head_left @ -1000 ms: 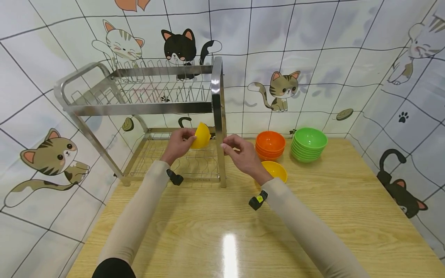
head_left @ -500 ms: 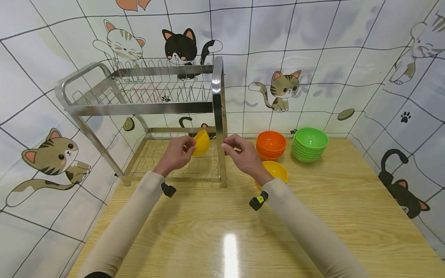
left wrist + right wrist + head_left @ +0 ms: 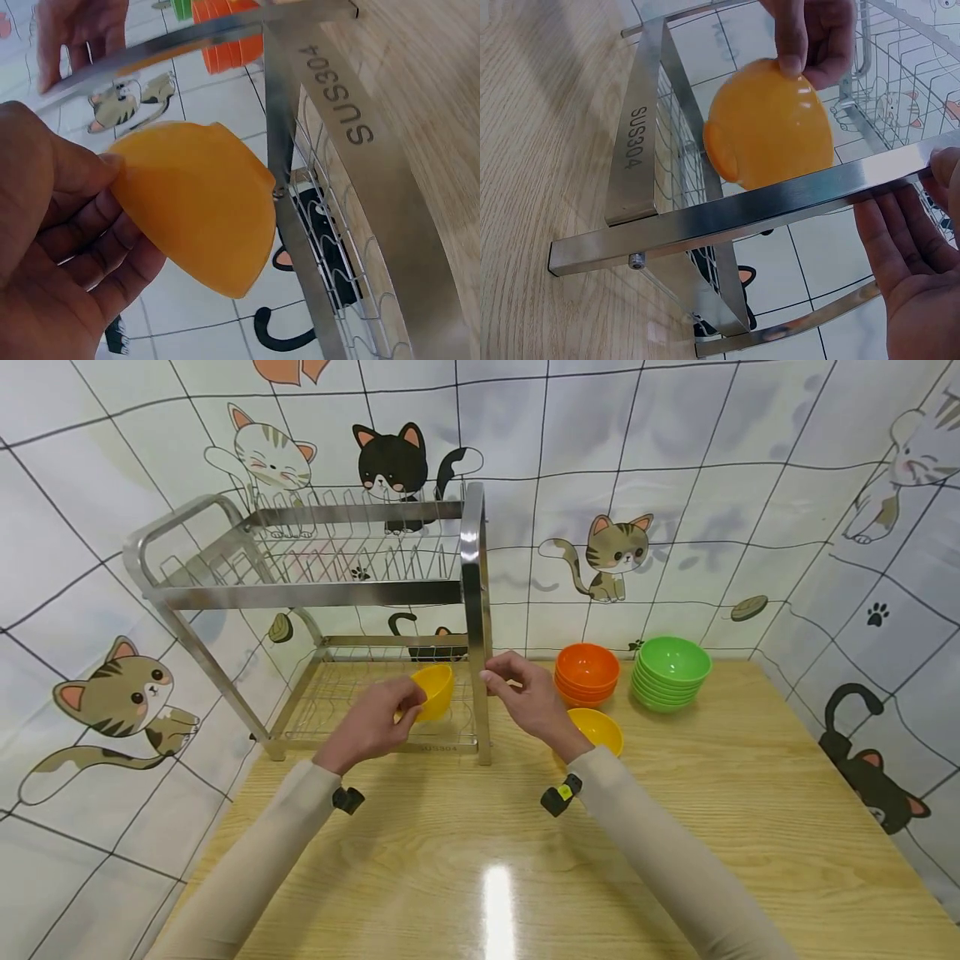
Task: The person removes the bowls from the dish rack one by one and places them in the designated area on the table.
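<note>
My left hand pinches the rim of a yellow bowl between thumb and fingers. The bowl is tilted and hangs over the right part of the lower wire shelf of a steel dish rack. In the left wrist view the bowl shows its side, close to the front rail marked SUS304. My right hand holds the rack's right front post, with the thumb on one side and fingers on the other. A second yellow bowl stands on the table, partly behind the right wrist.
Stacks of orange bowls and green bowls stand at the back right by the cat-patterned wall. The rack's upper tier lies above my left hand. The wooden table stretches forward and right.
My left hand has moved down and toward me with the yellow bowl, whose mouth has turned more upward. My right hand has stayed on the rack post.
</note>
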Tool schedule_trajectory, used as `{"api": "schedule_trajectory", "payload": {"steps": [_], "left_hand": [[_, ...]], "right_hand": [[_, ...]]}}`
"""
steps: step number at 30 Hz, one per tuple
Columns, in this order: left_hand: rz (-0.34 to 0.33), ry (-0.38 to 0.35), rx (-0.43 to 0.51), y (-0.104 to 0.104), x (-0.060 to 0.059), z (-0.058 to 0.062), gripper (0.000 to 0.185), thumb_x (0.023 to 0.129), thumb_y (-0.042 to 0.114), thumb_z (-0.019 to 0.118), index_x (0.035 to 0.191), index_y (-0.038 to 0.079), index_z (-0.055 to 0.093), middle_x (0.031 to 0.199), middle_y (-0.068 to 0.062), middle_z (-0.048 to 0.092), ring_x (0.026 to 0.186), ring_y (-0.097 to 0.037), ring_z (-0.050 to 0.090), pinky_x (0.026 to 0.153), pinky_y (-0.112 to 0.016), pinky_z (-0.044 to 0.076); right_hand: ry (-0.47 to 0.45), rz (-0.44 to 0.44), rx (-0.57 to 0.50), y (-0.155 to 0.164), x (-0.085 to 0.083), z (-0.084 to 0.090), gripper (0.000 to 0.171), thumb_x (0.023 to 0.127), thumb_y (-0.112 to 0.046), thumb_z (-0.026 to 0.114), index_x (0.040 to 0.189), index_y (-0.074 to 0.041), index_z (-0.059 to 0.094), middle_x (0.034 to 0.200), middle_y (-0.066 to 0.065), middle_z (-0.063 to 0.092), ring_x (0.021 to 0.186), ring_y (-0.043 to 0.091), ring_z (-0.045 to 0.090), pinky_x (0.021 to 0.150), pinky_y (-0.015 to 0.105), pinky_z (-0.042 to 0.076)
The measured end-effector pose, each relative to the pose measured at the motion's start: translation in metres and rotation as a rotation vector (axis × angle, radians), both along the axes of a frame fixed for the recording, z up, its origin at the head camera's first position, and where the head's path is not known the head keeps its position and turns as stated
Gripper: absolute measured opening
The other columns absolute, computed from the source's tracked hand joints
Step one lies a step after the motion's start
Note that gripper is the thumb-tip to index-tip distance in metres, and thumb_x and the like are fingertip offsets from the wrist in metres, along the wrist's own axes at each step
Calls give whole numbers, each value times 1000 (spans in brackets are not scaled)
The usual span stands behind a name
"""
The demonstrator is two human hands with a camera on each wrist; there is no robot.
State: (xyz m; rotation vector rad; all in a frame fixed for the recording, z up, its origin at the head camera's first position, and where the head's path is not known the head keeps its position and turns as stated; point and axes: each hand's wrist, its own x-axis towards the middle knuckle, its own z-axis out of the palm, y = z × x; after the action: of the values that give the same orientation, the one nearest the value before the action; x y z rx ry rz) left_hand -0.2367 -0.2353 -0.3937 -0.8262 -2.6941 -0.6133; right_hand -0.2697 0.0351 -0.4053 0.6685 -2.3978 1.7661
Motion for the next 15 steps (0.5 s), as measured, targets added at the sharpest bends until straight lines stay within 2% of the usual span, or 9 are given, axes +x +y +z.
{"api": "schedule_trajectory", "payload": {"steps": [9, 15], "left_hand": [[-123, 76, -72, 8, 26, 8, 6, 92, 2, 70, 96, 6, 68, 87, 0, 65, 75, -11, 56, 69, -27, 55], [-175, 45, -131, 10, 40, 14, 5, 93, 4, 71, 94, 8, 68, 88, 2, 65, 74, -11, 56, 67, -23, 53]], "right_hand": [[22, 13, 29, 5, 0, 4, 24, 102, -29, 65, 119, -13, 68, 111, 8, 72, 99, 22, 74, 97, 40, 59], [79, 74, 100, 16, 3, 7, 30, 102, -28, 66, 128, -13, 68, 121, 6, 73, 110, 21, 70, 100, 42, 58]]}}
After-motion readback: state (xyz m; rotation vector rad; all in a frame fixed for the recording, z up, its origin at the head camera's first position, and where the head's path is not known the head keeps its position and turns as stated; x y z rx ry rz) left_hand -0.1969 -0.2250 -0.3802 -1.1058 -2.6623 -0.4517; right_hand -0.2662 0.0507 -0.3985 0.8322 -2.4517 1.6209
